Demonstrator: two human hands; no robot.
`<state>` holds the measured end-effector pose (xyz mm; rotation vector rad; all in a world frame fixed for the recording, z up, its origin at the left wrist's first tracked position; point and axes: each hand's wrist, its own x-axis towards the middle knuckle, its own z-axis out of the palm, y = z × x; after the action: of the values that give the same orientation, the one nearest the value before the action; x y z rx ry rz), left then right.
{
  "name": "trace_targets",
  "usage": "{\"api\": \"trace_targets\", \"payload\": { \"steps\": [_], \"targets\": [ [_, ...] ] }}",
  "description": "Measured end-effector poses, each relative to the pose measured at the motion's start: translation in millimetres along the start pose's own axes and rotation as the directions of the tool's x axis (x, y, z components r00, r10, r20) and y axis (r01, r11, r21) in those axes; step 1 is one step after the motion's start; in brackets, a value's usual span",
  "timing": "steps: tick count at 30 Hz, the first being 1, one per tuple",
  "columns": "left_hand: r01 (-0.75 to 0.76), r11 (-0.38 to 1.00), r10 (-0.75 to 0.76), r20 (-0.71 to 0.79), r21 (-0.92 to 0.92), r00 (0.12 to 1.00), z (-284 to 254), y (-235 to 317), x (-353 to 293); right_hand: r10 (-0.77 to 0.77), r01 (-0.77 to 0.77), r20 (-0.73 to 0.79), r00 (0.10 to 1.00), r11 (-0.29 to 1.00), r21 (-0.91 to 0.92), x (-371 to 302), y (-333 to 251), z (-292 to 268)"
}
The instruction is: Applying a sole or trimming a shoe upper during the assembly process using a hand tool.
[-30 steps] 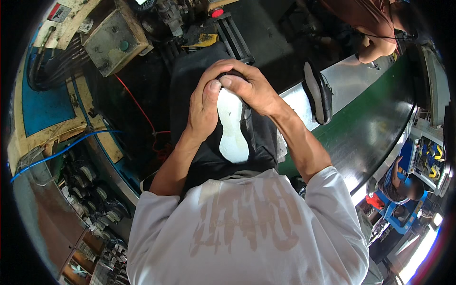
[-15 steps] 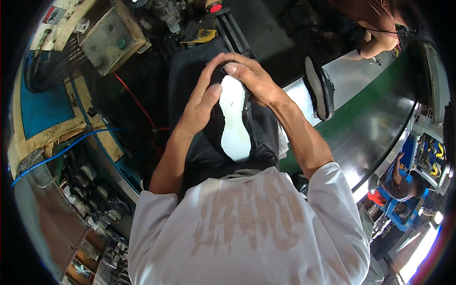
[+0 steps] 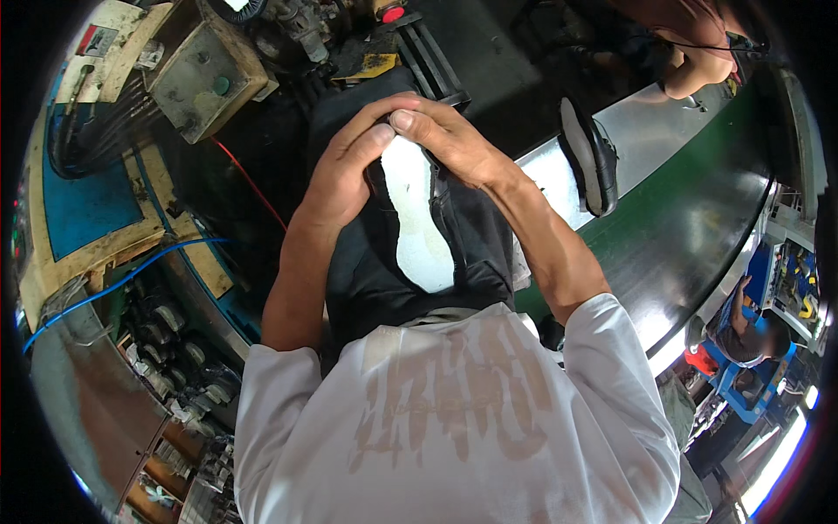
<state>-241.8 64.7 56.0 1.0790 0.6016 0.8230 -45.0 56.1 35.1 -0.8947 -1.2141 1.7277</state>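
A black shoe (image 3: 417, 210) lies over my lap with its white sole facing up and its toe end pointing away from me. My left hand (image 3: 353, 162) wraps round the toe from the left, thumb laid near the sole's tip. From the right, my right hand (image 3: 449, 140) grips the same toe, its thumb pressing at the top edge. The fingers of both hands meet beyond the toe, and what they touch underneath is hidden. Another black shoe (image 3: 589, 157) with a pale sole rests on its side on the metal ledge to the right.
A green conveyor belt (image 3: 663, 236) with a metal edge (image 3: 646, 131) runs along my right. At far left stand a machine box (image 3: 205, 83) and a blue hose (image 3: 131, 275); several shoes (image 3: 179, 349) fill a rack below. Other people are at upper right and far right.
Both hands have shifted slightly left with the shoe, and its toe has tilted to the left. My left thumb has moved up nearer the toe tip, closer to the right thumb.
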Motion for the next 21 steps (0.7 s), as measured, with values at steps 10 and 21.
{"api": "trace_targets", "payload": {
  "steps": [10,21],
  "targets": [
    [0.019,0.998,-0.019,0.008,-0.057,1.000,6,10,6,0.022,-0.043,-0.090,0.996,0.971,-0.237,-9,-24,13],
    [-0.182,0.856,0.233,-0.047,0.485,0.971,19,-2,4,-0.277,0.250,-0.109,0.955,0.944,-0.213,-26,1,9]
  ]
}}
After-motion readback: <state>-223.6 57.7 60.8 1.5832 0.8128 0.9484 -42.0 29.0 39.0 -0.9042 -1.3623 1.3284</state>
